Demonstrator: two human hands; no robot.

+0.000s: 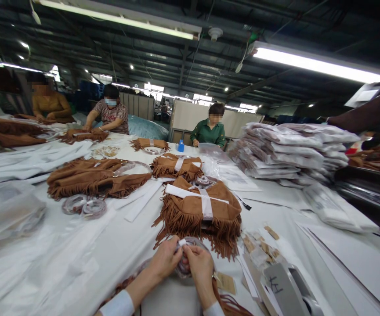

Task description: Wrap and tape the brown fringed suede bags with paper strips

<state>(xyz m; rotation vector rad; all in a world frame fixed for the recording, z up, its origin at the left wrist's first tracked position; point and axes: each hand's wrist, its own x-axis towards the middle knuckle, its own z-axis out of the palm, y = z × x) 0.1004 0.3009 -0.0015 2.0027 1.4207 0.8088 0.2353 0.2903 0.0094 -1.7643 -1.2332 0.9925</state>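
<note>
left hand: (166,260) low centre of the view, fingers curled shut on the small clear plastic packet with a coiled belt inside (186,256), pinching its upper left edge.
right hand: (199,262) just beside the left, fingertips closed on the same packet from the right, thumb on top.
packet position: sits between both sets of fingertips, held up off the white table sheet (87,259); most of it bulges above and behind the fingers, lower part hidden by the hands. A small white tab shows at its top, by the left thumb.
nearest garment: folded brown suede fringed piece with a white paper band (206,206) lies on the sheet directly beyond the hands, fringe hanging toward them, near but not touching the packet.
further garments: second banded brown fringed bundle (175,166) behind it; loose heap of brown fringed pieces (94,180) to the left.
other packets: clear bagged coils (84,206) on the sheet, left of centre, well apart from the hands.
right of hands: small tan card tags (258,245) scattered; grey tape dispenser (288,289) at the lower right edge.
stack: pile of white plastic-bagged goods (291,149) on the far right of the table.
people: three co-workers on the far side, one in a green top (209,131), one in stripes (112,115), one in mustard (49,103), hands on brown pieces.
small item: blue bottle (181,146) near the green-top person.
</note>
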